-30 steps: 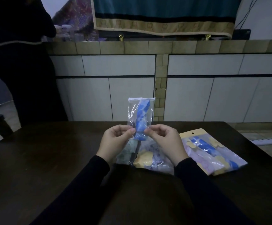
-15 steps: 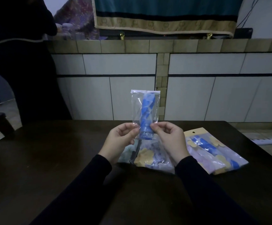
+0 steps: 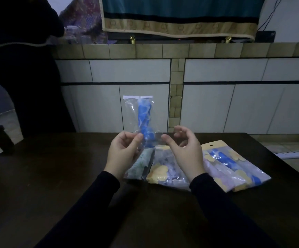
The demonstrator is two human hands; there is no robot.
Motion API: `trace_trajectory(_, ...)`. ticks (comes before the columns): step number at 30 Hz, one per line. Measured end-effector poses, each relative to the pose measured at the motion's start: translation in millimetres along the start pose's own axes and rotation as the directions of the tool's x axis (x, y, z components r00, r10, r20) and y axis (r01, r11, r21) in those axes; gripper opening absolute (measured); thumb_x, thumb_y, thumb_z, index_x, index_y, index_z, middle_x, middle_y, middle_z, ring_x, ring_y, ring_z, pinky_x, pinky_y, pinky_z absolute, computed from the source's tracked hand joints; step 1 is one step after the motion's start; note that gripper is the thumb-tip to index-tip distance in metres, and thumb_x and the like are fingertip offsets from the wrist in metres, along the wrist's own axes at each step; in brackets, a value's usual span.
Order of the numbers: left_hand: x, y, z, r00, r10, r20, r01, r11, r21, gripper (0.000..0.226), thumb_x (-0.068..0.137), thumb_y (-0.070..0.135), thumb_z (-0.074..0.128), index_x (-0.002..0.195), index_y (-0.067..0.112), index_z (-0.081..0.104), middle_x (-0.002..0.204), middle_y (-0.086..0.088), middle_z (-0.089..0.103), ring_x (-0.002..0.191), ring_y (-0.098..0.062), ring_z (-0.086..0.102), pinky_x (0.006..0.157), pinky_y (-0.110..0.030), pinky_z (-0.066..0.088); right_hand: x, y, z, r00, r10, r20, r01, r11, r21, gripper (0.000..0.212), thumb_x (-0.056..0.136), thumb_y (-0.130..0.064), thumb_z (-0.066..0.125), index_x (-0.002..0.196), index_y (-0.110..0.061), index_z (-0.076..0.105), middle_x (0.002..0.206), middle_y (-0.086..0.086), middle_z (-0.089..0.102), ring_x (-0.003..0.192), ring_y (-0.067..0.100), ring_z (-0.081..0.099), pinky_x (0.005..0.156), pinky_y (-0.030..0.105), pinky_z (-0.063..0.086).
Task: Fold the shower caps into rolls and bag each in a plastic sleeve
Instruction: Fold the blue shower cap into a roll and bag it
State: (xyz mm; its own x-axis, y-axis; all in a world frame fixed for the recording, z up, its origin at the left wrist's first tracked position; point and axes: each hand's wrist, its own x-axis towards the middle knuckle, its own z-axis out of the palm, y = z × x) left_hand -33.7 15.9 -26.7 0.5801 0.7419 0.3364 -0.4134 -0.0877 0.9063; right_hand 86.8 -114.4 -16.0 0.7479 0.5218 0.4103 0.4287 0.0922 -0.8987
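Dim room, tiled counter wall [image 3: 234, 51] behind a dark wooden tabletop [image 3: 55, 176]. Both hands raised above the near-centre of the tabletop. Left hand [image 3: 122, 154] pinches the lower left edge of a clear plastic sleeve [image 3: 139, 117] between thumb and fingers, sleeve held upright. Inside it, a rolled blue shower cap [image 3: 145, 120], standing roughly vertical, white strip at the sleeve's top. Right hand [image 3: 184, 153] is loosely curled, fingers part open; thumb tip sits at the sleeve's lower right corner, though whether it actually grips the film is hard to tell in this light. Under the hands, flat on the tabletop: a pile of packets [image 3: 155, 169], greenish and yellow-purple prints. Just right of it, a yellow-headed retail pack [image 3: 234, 167] with blue and pink contents. Person in dark clothing [image 3: 20, 68] stands far left.
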Motion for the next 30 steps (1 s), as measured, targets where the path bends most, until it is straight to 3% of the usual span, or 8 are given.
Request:
trace_trajectory(5,-7.9,-6.7,10.9,0.989,0.128,0.071,-0.137,0.98,0.143,0.004,0.079,0.029,0.069,0.079,0.026,0.066,0.116,-0.003,0.069,0.1,-0.02,0.069,0.076,-0.03,0.056,-9.2,3.0,17.2,0.985,-0.112,0.128,0.129,0.982,-0.139,0.044,0.069,-0.086,0.042,0.09,-0.056,0.066,0.097,-0.022,0.068,0.094,0.005,0.061,0.09,0.046,0.049)
trace_trajectory(8,-10.6,-9.9,14.0,0.979,0.114,0.171,-0.153,0.958,0.241,0.024,0.09,0.033,0.054,0.108,0.026,0.068,0.13,0.005,0.063,0.103,-0.006,0.064,0.073,-0.019,0.052,-11.8,0.1,16.4,0.982,-0.03,0.189,0.053,0.992,-0.116,0.07,0.065,-0.09,0.044,0.103,-0.039,0.073,0.094,-0.019,0.071,0.097,0.005,0.061,0.093,0.041,0.048)
trace_trajectory(14,-2.4,-8.6,10.2,0.979,0.185,0.087,-0.202,0.934,0.294,0.022,0.086,0.019,0.071,0.108,0.021,0.072,0.104,-0.004,0.071,0.091,-0.019,0.069,0.081,-0.035,0.056,-5.9,-3.6,11.0,0.994,-0.018,0.11,0.016,1.0,0.02,0.007,0.089,-0.029,0.066,0.089,-0.031,0.072,0.087,-0.008,0.074,0.088,0.005,0.067,0.084,0.035,0.056)
trace_trajectory(17,2.2,-4.2,1.4,0.997,0.036,0.071,-0.051,0.974,0.223,0.048,0.077,0.043,0.077,0.121,0.032,0.061,0.105,-0.01,0.07,0.095,-0.034,0.067,0.083,-0.054,0.056,-4.1,-8.7,6.9,0.982,-0.062,0.18,0.055,0.998,0.041,0.014,0.093,-0.021,0.061,0.088,-0.028,0.072,0.086,-0.002,0.073,0.086,0.009,0.067,0.079,0.029,0.057)
trace_trajectory(20,2.5,4.6,-7.0,0.983,-0.1,0.157,0.08,0.989,0.126,0.05,0.081,0.029,0.075,0.126,0.021,0.056,0.113,-0.012,0.071,0.102,-0.036,0.068,0.088,-0.054,0.053,-3.3,-13.1,1.1,0.954,-0.047,0.297,0.031,0.998,0.058,0.015,0.094,-0.024,0.06,0.09,-0.023,0.074,0.087,-0.002,0.074,0.087,0.011,0.068,0.083,0.031,0.056)
trace_trajectory(25,-3.0,11.0,-25.6,0.99,-0.135,-0.045,0.142,0.943,0.302,0.03,0.086,0.022,0.071,0.114,0.012,0.066,0.101,-0.008,0.074,0.077,-0.011,0.073,0.06,-0.02,0.054,-3.1,-4.2,-5.7,0.96,0.021,0.278,0.111,0.885,-0.451,0.028,0.09,-0.058,0.046,0.101,-0.041,0.065,0.101,-0.023,0.065,0.103,0.007,0.055,0.099,0.042,0.041)
trace_trajectory(28,-5.6,-0.9,-37.8,0.961,-0.18,-0.212,0.268,0.806,0.527,0.02,0.09,0.029,0.068,0.106,0.016,0.068,0.094,-0.001,0.072,0.066,-0.007,0.067,0.051,-0.018,0.051,-3.6,-2.9,-19.0,0.971,0.133,0.196,0.059,0.666,-0.744,0.03,0.097,-0.04,0.043,0.124,-0.037,0.057,0.135,-0.009,0.052,0.125,0.016,0.04,0.106,0.044,0.027)
trace_trajectory(30,-5.4,-8.0,-43.3,0.949,-0.226,-0.219,0.314,0.714,0.626,0.028,0.092,0.034,0.065,0.113,0.015,0.067,0.097,0.001,0.071,0.07,-0.006,0.062,0.064,-0.025,0.055,-1.3,2.4,-27.6,0.967,0.218,0.131,-0.018,0.574,-0.819,0.039,0.095,-0.032,0.046,0.133,-0.036,0.051,0.145,-0.005,0.042,0.132,0.02,0.034,0.11,0.051,0.021)
